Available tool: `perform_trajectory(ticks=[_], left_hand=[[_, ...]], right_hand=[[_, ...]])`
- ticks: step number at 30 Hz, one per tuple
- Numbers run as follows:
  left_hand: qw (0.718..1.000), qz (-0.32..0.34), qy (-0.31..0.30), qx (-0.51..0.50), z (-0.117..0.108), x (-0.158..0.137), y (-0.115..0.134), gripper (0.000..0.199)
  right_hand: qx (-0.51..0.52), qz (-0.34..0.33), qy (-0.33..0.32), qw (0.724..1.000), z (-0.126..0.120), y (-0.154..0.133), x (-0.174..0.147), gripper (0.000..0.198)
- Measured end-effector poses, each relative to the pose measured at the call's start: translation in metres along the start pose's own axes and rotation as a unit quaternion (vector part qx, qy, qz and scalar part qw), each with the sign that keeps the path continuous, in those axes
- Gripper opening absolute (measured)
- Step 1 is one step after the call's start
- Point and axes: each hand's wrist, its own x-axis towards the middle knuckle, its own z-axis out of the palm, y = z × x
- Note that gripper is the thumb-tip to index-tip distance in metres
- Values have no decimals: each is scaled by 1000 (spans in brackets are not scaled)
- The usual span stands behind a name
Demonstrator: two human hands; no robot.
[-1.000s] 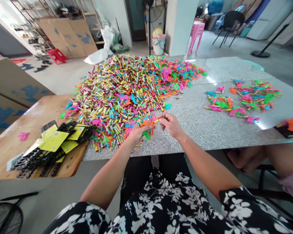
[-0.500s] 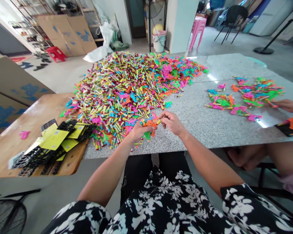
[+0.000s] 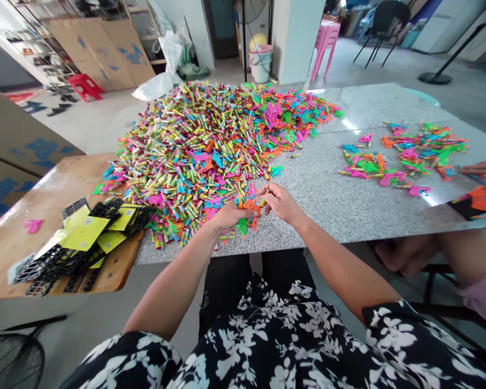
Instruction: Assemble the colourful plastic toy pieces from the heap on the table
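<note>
My left hand (image 3: 225, 217) is closed around a small orange plastic toy gun (image 3: 251, 205), just above the near edge of the heap. Close on its right, my right hand (image 3: 281, 203) has thumb and forefinger pinched at the toy gun's end, on a small yellow-banded tube (image 3: 262, 202) mostly hidden by the fingers. Beneath and beyond both hands spreads a big heap of small labelled tubes (image 3: 178, 146), with pink, green, orange and blue toy guns mixed in. A green toy gun (image 3: 243, 226) lies just under my left hand.
Black plastic racks with yellow cards (image 3: 85, 233) are piled on the wooden table (image 3: 125, 259) at left. On the grey speckled table (image 3: 319, 189), toy guns with tubes (image 3: 425, 148) lie at right, near a co-worker's hand (image 3: 484, 168). A pink toy gun (image 3: 33, 226) lies far left.
The view has shifted slightly. My right fingers have closed further over the yellow-banded tube, which shows less now. At the right, the co-worker's hand and the orange pieces below it have moved.
</note>
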Motion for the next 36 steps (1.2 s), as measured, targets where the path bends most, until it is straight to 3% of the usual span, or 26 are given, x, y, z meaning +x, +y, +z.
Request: perform_trajectory(ticks=[2,5,7,12,17,19,22,25,27,28,31,33,36], left_hand=[[1000,-17,7,-1,3,0,0,27],[998,-57,6,-2,7,0,-2,30],[997,-70,11,-16,10,0,-4,33],[996,-85,10,-39,17,4,-10,34],[992,-108,-20,-54,11,11,-21,38],[988,-134,10,-77,3,13,-25,37],[972,-167,94,-134,-12,14,-29,39],[959,-185,136,-169,-24,10,-34,35],[954,-189,150,-180,-28,7,-37,33],[952,-189,154,-184,-28,5,-39,32],[954,-177,159,-180,-28,3,-41,31],[956,-158,172,-179,-27,3,-41,30],[950,-125,214,-192,-27,1,-40,31]], right_hand=[[-24,-18,8,999,0,1,-4,14],[-101,-88,-22,991,-4,1,-10,13],[-108,-96,-41,989,-7,2,-10,13],[17,7,-38,999,-8,10,-7,16],[-7,23,-51,998,-16,23,-6,10],[8,64,-41,997,-34,31,-3,7],[61,142,91,984,-77,49,7,9],[122,135,349,919,-120,68,20,13],[144,116,432,883,-132,79,28,15],[145,117,437,880,-130,83,32,15],[85,150,339,925,-101,91,46,15],[-31,149,234,960,-70,92,59,16],[-240,96,91,962,-28,89,82,16]])
